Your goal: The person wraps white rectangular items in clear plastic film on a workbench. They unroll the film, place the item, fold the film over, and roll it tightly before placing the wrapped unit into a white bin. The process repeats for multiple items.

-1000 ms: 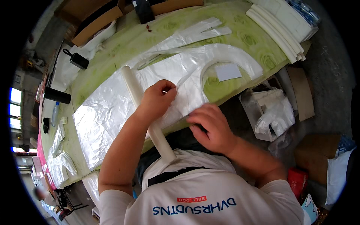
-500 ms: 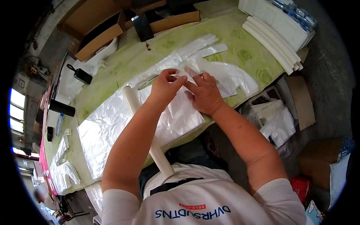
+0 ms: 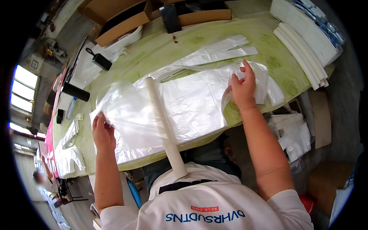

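Note:
A thin, translucent plastic sheet (image 3: 132, 111) lies spread over white plastic layers (image 3: 191, 103) on the table. My left hand (image 3: 103, 132) pinches the sheet's left edge, lifting it slightly in a loose billow. Over the right end of the white plastic, near a curved cut-out edge, my right hand (image 3: 244, 86) has its thumb and fingers apart, with nothing visible between them. Between my hands a long off-white tube (image 3: 163, 124) lies across the plastic, its near end against my shirt. Flat white plastic strips (image 3: 218, 50) lie beyond.
Green patterned cloth (image 3: 191, 40) covers the table. Several white tubes (image 3: 301, 55) lie at the far right beside a white stack (image 3: 306, 30). Open cardboard boxes (image 3: 122, 23) stand at the back. A black speaker (image 3: 101, 61) is at left. Crumpled plastic (image 3: 293, 136) sits below the right edge.
My hands, together over the plastic's right part before, are now wide apart. The left has swept left, drawing the sheet past the tube; the right has moved slightly right.

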### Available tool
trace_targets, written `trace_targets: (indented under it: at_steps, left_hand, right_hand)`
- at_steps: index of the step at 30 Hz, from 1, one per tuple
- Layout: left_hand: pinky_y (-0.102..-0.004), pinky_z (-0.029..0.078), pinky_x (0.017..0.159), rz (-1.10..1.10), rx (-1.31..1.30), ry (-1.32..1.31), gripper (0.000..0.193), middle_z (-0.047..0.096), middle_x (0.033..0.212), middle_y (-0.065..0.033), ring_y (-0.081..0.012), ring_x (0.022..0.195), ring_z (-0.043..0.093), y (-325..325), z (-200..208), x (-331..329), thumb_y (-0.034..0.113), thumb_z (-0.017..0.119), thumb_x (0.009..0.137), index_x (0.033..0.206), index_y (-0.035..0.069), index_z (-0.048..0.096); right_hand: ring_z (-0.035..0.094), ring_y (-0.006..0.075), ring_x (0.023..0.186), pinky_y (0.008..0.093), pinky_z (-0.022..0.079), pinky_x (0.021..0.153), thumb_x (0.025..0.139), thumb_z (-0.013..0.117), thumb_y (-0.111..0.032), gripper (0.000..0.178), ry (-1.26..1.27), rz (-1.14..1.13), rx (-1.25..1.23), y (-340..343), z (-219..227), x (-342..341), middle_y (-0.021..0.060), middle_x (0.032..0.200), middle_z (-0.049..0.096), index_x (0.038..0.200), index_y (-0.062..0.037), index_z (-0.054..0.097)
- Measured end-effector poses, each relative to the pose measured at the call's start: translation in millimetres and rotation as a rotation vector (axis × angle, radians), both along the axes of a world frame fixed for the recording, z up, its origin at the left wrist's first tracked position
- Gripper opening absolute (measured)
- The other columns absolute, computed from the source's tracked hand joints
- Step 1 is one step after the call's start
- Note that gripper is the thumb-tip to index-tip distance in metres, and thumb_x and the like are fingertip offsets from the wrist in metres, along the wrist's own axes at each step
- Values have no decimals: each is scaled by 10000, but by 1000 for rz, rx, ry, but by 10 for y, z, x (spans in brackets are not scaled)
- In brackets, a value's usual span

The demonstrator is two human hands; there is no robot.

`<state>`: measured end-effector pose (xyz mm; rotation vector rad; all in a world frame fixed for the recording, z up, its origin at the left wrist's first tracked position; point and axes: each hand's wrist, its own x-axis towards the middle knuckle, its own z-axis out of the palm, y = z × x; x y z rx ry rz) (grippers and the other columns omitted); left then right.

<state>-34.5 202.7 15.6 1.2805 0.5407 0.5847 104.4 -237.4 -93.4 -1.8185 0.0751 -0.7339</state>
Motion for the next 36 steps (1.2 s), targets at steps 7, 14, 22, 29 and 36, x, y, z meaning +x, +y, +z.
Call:
trace_targets:
  at_steps: [7, 14, 22, 29, 36]
  left_hand:
    - [-246, 376, 635, 161, 279, 442, 383, 558, 946, 91, -40, 771, 474, 653, -427, -540, 155, 684, 909, 1269, 177, 555]
    - [-309, 506, 918, -511, 721, -5, 372, 614, 1252, -70, -183, 1183, 580, -276, -592, -367, 28, 624, 936, 1299, 102, 585]
    - [-476, 353, 1122, -552, 1317, 87, 792, 528, 1386, -204, -390, 1319, 471, -645, -662, -441, 76, 665, 807, 1520, 27, 324]
    - [-505, 275, 1190, -485, 1337, 349, 697, 348, 1582, -174, -413, 1468, 283, -91, -508, -639, 243, 726, 868, 1491, 136, 432]
    - [-463, 416, 1100, -473, 1220, -34, 360, 597, 1372, -122, -368, 1363, 468, 190, -197, -909, 31, 734, 818, 1169, 87, 681]
  right_hand:
    - [551, 164, 733, 306, 505, 715, 845, 685, -90, 549, 61, 7, -82, -21, 70, -62, 98, 1174, 593, 1376, -96, 547]
    - [529, 105, 730, 258, 480, 685, 891, 621, 9, 391, 24, 223, -38, 351, 241, -778, 53, 1118, 614, 1276, -42, 581]
    - [544, 385, 1228, 495, 417, 1070, 794, 729, -94, 398, -171, 1006, -404, 1498, 527, -1826, 141, 1279, 622, 1181, -70, 640]
    - [522, 387, 1253, 481, 432, 1050, 773, 750, -106, 368, -169, 1045, -508, 1643, 657, -1896, 122, 1258, 632, 1129, -81, 661]
    - [523, 394, 1241, 473, 438, 1043, 773, 749, -102, 350, -162, 1024, -506, 1753, 631, -1951, 119, 1258, 637, 1114, -78, 669]
